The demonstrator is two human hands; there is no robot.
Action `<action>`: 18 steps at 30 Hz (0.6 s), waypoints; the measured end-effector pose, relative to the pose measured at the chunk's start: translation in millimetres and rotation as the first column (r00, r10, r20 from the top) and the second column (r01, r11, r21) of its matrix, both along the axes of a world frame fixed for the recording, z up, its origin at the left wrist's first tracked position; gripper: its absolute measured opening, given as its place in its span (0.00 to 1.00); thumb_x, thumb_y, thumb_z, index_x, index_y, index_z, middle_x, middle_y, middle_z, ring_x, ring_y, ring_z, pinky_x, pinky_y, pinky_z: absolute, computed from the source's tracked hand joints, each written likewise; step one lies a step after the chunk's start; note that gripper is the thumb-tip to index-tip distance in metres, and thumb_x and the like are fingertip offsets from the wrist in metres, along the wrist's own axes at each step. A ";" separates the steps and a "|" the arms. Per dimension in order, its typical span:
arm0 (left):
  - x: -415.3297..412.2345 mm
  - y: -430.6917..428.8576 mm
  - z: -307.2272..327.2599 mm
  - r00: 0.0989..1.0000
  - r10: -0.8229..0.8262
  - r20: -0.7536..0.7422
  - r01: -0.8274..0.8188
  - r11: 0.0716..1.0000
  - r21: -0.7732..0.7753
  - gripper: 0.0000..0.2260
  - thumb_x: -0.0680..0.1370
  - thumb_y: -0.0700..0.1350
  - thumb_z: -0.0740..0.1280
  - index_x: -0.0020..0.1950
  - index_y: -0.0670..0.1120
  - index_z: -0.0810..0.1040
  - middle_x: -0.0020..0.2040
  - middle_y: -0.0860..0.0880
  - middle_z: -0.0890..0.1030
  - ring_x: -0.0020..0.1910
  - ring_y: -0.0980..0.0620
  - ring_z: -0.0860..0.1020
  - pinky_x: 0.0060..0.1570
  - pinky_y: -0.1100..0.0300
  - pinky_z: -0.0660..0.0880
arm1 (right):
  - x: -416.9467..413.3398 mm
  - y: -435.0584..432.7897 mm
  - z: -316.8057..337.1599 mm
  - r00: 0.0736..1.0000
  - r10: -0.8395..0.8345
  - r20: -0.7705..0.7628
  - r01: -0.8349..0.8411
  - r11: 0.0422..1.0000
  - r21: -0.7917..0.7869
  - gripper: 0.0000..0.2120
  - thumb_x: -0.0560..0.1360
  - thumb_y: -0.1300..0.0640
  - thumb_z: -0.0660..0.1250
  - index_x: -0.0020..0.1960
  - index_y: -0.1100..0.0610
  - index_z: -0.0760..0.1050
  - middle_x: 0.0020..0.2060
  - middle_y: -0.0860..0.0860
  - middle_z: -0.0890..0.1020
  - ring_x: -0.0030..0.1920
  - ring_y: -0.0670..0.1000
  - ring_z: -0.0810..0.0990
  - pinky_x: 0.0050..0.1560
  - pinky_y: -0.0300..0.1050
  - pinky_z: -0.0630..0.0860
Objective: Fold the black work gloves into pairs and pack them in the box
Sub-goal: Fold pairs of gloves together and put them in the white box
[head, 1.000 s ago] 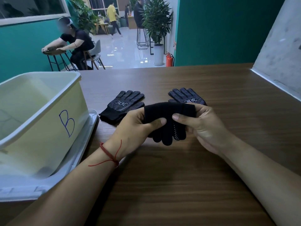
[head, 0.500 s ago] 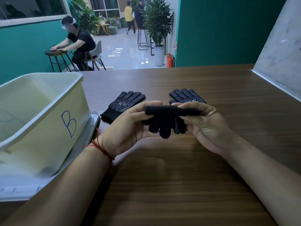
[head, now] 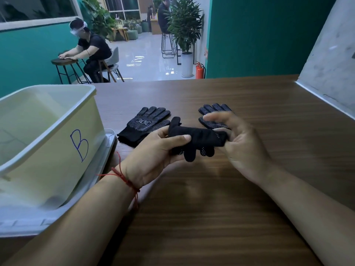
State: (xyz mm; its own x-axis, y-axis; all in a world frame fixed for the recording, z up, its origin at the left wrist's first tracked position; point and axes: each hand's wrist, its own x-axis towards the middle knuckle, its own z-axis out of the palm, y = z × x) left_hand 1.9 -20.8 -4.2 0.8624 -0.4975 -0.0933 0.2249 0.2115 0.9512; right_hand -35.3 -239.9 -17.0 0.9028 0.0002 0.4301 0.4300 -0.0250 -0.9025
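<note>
Folded gloves (head: 196,140) held above the table (head: 211,208), clasped at one end by the left hand (head: 153,150), thumb across the top. Right hand (head: 242,143) meets the other end, fingers loose and blurred (pinching or merely touching, cannot tell). Box (head: 48,143) marked B stands left, bottom hidden. Dotted glove (head: 148,122) lies flat behind the left hand, another glove (head: 213,108) behind the right.

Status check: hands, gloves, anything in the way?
Left hand grips the folded glove bundle. Right hand at its right end, blurred, grip unclear. Loose gloves lie on table beyond. Nothing between bundle and box.
</note>
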 end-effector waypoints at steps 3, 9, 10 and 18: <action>2.7 1.0 -4.0 0.998 0.037 0.042 -0.036 0.999 -0.018 0.23 0.77 0.35 0.73 0.71 0.31 0.73 0.59 0.37 0.81 0.57 0.44 0.82 0.62 0.46 0.80 | 0.1 1.8 1.2 0.968 -0.031 -0.249 0.095 0.965 0.246 0.21 0.70 0.74 0.74 0.53 0.53 0.72 0.62 0.55 0.85 0.61 0.59 0.86 0.54 0.57 0.85; 1.1 -0.2 -5.2 0.984 0.126 0.129 -0.129 0.992 0.010 0.23 0.74 0.38 0.75 0.68 0.34 0.76 0.54 0.42 0.82 0.52 0.48 0.82 0.56 0.50 0.81 | -3.4 -0.2 11.8 0.874 0.104 -0.475 0.090 0.925 0.369 0.11 0.85 0.53 0.66 0.53 0.60 0.83 0.50 0.60 0.87 0.54 0.61 0.87 0.49 0.53 0.86; 0.5 -0.6 -5.4 0.982 0.134 0.136 -0.137 0.990 0.015 0.23 0.74 0.39 0.76 0.67 0.35 0.77 0.54 0.42 0.82 0.52 0.48 0.83 0.57 0.48 0.81 | -3.1 0.4 12.4 0.873 0.112 -0.474 0.085 0.924 0.374 0.16 0.85 0.50 0.66 0.58 0.63 0.83 0.54 0.62 0.87 0.55 0.62 0.88 0.51 0.54 0.86; -2.0 0.6 -3.2 0.971 0.139 0.195 -0.157 0.984 0.079 0.17 0.77 0.39 0.75 0.64 0.38 0.79 0.54 0.42 0.83 0.53 0.47 0.83 0.62 0.41 0.79 | -9.5 3.5 12.4 0.931 0.128 -0.341 -0.033 0.962 0.272 0.08 0.77 0.67 0.74 0.54 0.62 0.77 0.51 0.61 0.84 0.54 0.59 0.86 0.53 0.50 0.84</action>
